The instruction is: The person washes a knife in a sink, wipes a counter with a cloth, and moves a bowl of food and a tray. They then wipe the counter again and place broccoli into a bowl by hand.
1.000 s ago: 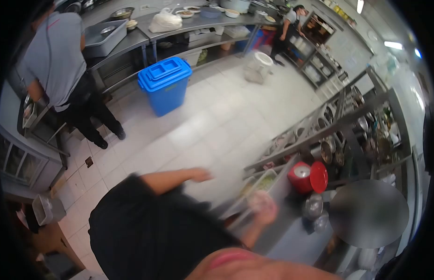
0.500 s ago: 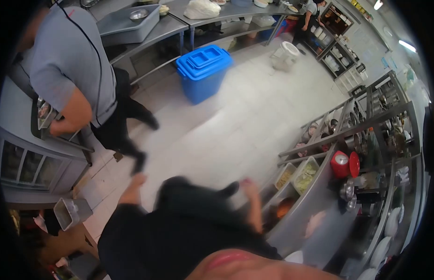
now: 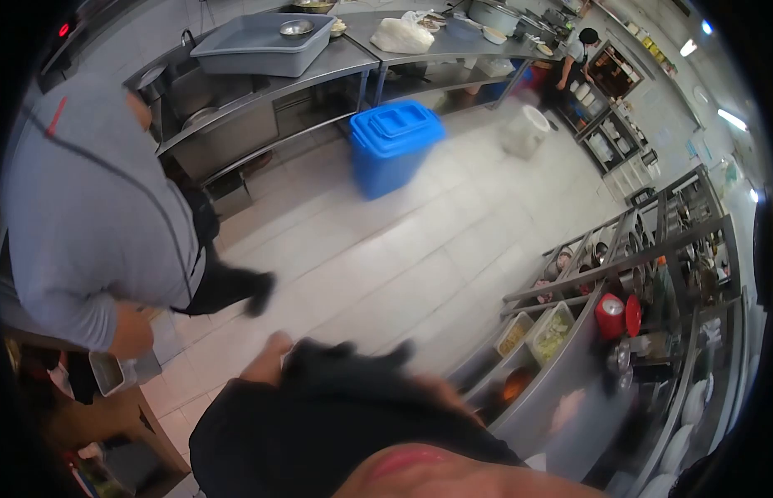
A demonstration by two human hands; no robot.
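My left hand (image 3: 278, 343) hangs low beside my dark clothing (image 3: 312, 432), small and smeared, with its fingers unreadable. Nothing can be made out in it. On the other side my right forearm (image 3: 446, 396) shows as a blur near the counter with food trays; the hand itself is hidden or lost in the smear. Closest to the right arm is an orange-brown container (image 3: 514, 385). Beyond it are a tray of pale green chopped food (image 3: 555, 334) and a tray of yellowish food (image 3: 513, 335).
A person in a grey shirt (image 3: 96, 207) stands close on my left. A blue lidded bin (image 3: 396, 145) and a white bucket (image 3: 526, 131) stand on the tiled floor (image 3: 378, 266). Steel counters (image 3: 337, 62) line the back. A red scale (image 3: 611, 315) sits by the right-hand rack.
My view has shifted, and the blue bin appears farther right. The person in grey is nearer and lower left. My right hand, visible before with something pinkish at it, has dropped back towards my body.
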